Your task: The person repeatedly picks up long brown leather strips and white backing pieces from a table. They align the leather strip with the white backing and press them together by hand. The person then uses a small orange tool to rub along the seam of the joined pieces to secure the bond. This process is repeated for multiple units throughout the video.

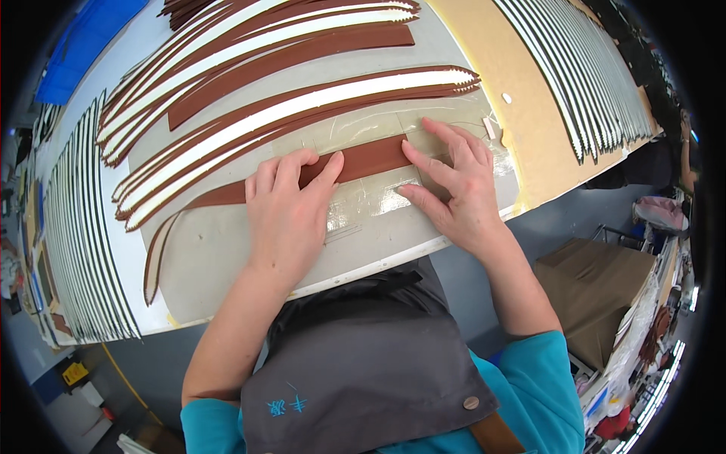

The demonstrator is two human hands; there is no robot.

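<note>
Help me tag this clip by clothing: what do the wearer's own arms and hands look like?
The left hand and right hand are ungloved, with nothing visible worn on fingers or wrists. Both forearms are uncovered, without visible cables or markings. Plain, short teal sleeves cover the upper arms.

From my remote station I make out two light-blue characters (278, 408) set side by side on the dark grey cloth apron (363, 363) that the person wears. The pair slants slightly upward to the right, on the left part of its front. Any marks on the small yellow box-like object (75, 373) at lower left are too small for me to read.
</note>
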